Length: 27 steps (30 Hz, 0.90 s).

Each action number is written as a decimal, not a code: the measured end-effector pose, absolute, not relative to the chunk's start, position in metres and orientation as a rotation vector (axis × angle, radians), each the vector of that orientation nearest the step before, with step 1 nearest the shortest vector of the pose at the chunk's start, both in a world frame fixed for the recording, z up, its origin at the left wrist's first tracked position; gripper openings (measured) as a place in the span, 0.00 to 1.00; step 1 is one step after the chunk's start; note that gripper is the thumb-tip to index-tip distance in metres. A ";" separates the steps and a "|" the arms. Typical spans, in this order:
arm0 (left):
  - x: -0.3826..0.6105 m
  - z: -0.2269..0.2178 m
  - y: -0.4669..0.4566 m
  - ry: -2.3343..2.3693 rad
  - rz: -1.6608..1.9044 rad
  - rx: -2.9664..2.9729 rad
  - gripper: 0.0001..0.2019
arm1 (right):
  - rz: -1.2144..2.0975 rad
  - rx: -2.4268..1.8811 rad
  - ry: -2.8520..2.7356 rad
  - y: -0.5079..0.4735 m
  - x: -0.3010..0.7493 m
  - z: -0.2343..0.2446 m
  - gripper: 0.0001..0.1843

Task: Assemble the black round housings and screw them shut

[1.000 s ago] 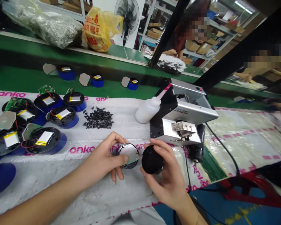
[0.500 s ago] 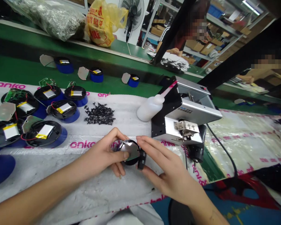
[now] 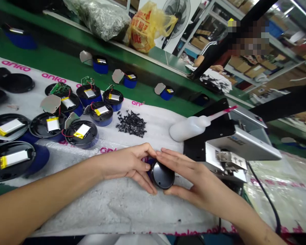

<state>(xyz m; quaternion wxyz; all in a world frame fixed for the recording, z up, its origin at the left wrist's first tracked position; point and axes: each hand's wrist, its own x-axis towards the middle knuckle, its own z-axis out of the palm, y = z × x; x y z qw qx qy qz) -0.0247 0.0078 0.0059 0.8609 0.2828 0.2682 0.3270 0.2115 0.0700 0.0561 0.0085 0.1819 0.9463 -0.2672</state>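
The round unit (image 3: 163,175) sits squarely between the two hands, touching both, so neither is nearer. The left hand (image 3: 134,165) is closed on its blue left side; the right hand (image 3: 200,180) cups the black cap face, fingertips at its upper rim and thumb at its lower. The unit has no clear long axis; its round axis seems to run from the left palm toward the right, tilted, with the dark face turned up. Under and around the grip lies a whitish sheet (image 3: 112,211), printed "anko" in pink several times. Beyond the grip and slightly left is a heap of small black parts (image 3: 132,124); farther left stand open blue units (image 3: 83,132). Beyond and right are a white bottle (image 3: 187,128) and a silver machine (image 3: 244,143), whose blue lettering is too blurred to read. Farthest ahead, a yellow bag (image 3: 144,29) bears red characters, not legible enough to quote.
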 end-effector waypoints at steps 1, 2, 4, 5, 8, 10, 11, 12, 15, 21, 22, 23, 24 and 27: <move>-0.024 0.005 0.008 0.557 0.690 0.592 0.10 | -0.804 0.570 2.956 0.070 0.211 0.057 0.38; -0.024 0.004 0.008 0.553 0.694 0.590 0.10 | -0.778 0.570 2.957 0.069 0.211 0.058 0.37; -0.023 0.003 0.008 0.553 0.698 0.585 0.09 | -0.751 0.568 2.951 0.068 0.210 0.061 0.36; -0.023 0.003 0.008 0.559 0.700 0.581 0.09 | -0.738 0.567 2.944 0.068 0.210 0.062 0.36; -0.022 0.004 0.006 0.582 0.701 0.598 0.13 | -0.630 0.574 2.929 0.068 0.208 0.064 0.38; -0.021 0.005 0.004 0.587 0.705 0.673 0.15 | -0.532 0.589 2.959 0.066 0.207 0.063 0.39; -0.021 0.005 0.003 0.586 0.708 0.718 0.16 | -0.501 0.596 2.987 0.064 0.207 0.062 0.38; -0.020 0.004 0.002 0.588 0.712 0.761 0.17 | -0.486 0.607 3.016 0.061 0.207 0.061 0.38; -0.018 0.001 0.000 0.628 0.713 0.815 0.17 | -0.513 0.651 3.072 0.053 0.210 0.057 0.38; -0.009 0.004 -0.001 0.718 0.711 0.822 0.17 | -0.645 0.755 3.079 0.044 0.220 0.051 0.36; -0.006 0.006 -0.002 0.745 0.714 0.828 0.17 | -0.662 0.763 3.093 0.043 0.224 0.048 0.34; -0.002 0.008 -0.004 0.776 0.719 0.841 0.17 | -0.679 0.761 3.123 0.041 0.228 0.045 0.32; 0.001 0.009 -0.005 0.808 0.728 0.858 0.17 | -0.695 0.753 3.164 0.039 0.233 0.042 0.31; 0.009 0.012 -0.009 0.880 0.755 0.912 0.17 | -0.731 0.742 3.299 0.033 0.245 0.030 0.32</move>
